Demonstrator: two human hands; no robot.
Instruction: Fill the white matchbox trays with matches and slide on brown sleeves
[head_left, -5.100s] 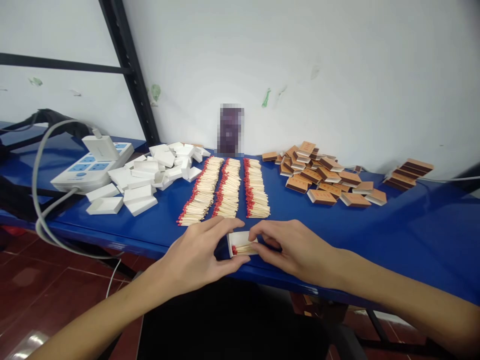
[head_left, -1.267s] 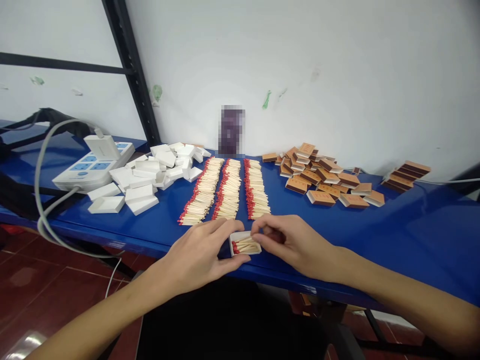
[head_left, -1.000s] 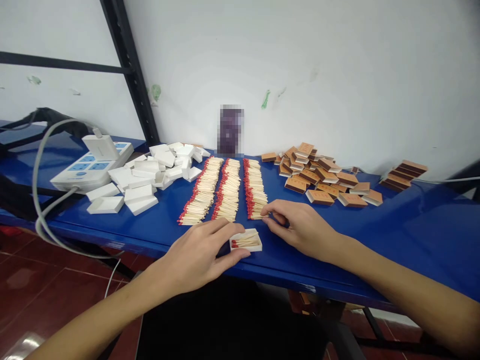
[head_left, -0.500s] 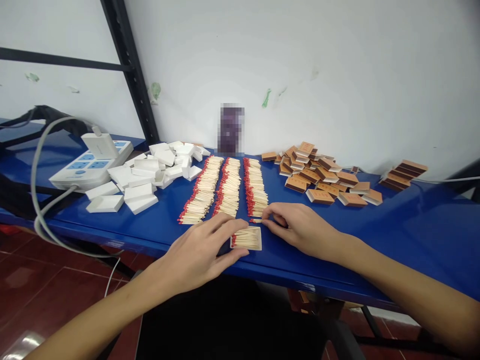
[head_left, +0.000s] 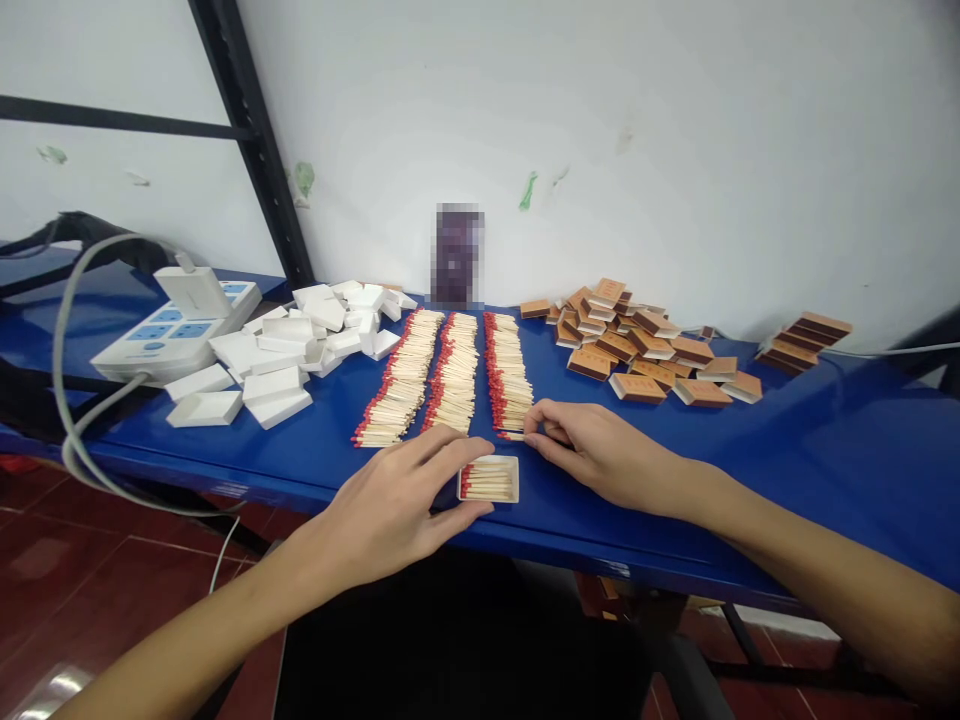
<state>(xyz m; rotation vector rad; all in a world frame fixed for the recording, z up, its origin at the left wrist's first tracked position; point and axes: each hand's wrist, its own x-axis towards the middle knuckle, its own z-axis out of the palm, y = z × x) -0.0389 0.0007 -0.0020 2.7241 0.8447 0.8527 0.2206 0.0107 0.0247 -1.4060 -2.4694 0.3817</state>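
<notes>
My left hand (head_left: 411, 490) holds a small white matchbox tray (head_left: 515, 482) at the table's front edge, thumb on its near side and fingers on its far side. Red-tipped matches (head_left: 489, 484) lie side by side in the tray. My right hand (head_left: 581, 448) pinches the plain end of a match (head_left: 514, 436) just beyond the tray. That match lies at the near end of the right-hand row of matches (head_left: 511, 375). Left of it run the middle row of matches (head_left: 454, 375) and the left row of matches (head_left: 403, 380), heads to the left.
White matchbox trays (head_left: 281, 345) are heaped at the left beside a power strip (head_left: 172, 335) with a looping cable. Orange-brown matchbox sleeves (head_left: 630, 345) are piled right, with a separate stack of sleeves (head_left: 806, 340) farther right. A blurred upright object (head_left: 459, 255) leans on the wall.
The matches in the tray now lie straighter and more evenly. My right hand has stayed beside the right-hand row, its fingers on a match. The view has shifted slightly.
</notes>
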